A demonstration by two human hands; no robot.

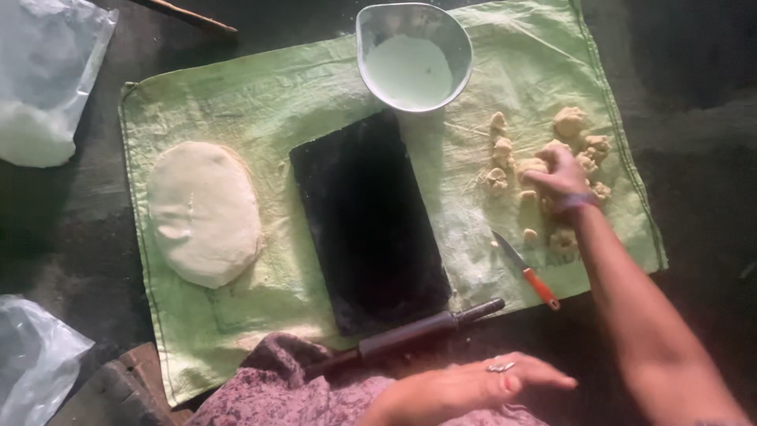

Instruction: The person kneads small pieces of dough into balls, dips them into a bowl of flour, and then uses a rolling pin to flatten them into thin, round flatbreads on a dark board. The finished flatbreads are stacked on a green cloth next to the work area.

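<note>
One rolled dough round (205, 211) already lies at nine o'clock on the green cloth (236, 102). At three o'clock, the right hand (561, 175) curls loosely over still-unshaped dough pieces (572, 122), its grip hidden. The left hand (465, 388) rests flat, empty, near the rolling pin (410, 333) at six.

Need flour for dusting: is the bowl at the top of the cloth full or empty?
Partly full: the bowl stands upright, white powder covering its bottom, walls bare above.

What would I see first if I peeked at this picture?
Probably the big black slab in the middle of the green cloth, with a flat pale round of dough lying to its left. On the right side, the right hand reaches into a heap of dough lumps, and a bowl of white flour sits at the top.
</note>
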